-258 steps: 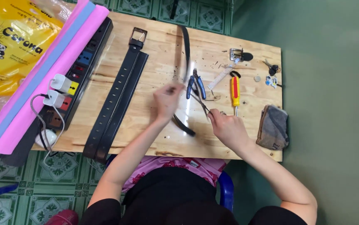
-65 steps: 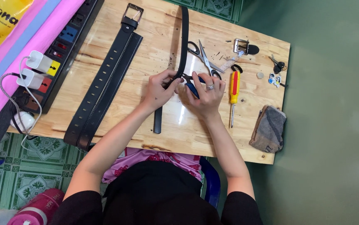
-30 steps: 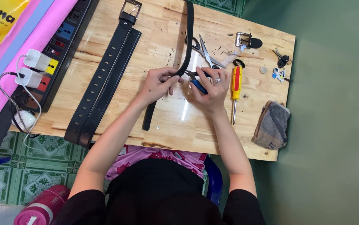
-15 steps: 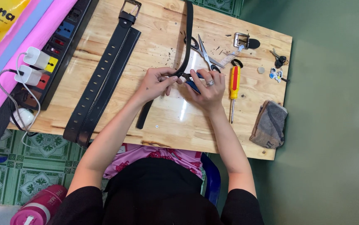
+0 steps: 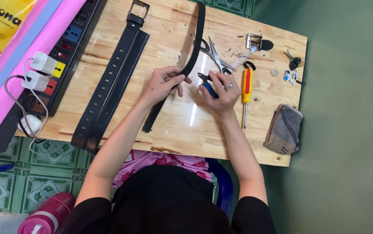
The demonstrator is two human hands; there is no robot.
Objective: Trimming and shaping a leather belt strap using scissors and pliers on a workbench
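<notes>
A long black leather belt (image 5: pixel 197 32) runs down the middle of the wooden table (image 5: pixel 182 125) and bends near my hands. My left hand (image 5: pixel 162 82) pinches the belt at the bend, with the loose end trailing toward me. My right hand (image 5: pixel 221 89) grips blue-handled pliers (image 5: pixel 206 86) whose dark jaws point at the belt beside my left fingers. A ring shows on one right finger.
Two more black belts (image 5: pixel 113 82) lie side by side at left, next to a power strip (image 5: pixel 63 52) with white chargers. Scissors (image 5: pixel 214 54), a yellow-and-red screwdriver (image 5: pixel 247 86), a metal buckle (image 5: pixel 253 41), keys (image 5: pixel 292 69) and a grey cloth pouch (image 5: pixel 285 130) lie at right.
Both hands stay at the belt's bend with the pliers. The loose belt end has swung slightly left, toward me, over the last second.
</notes>
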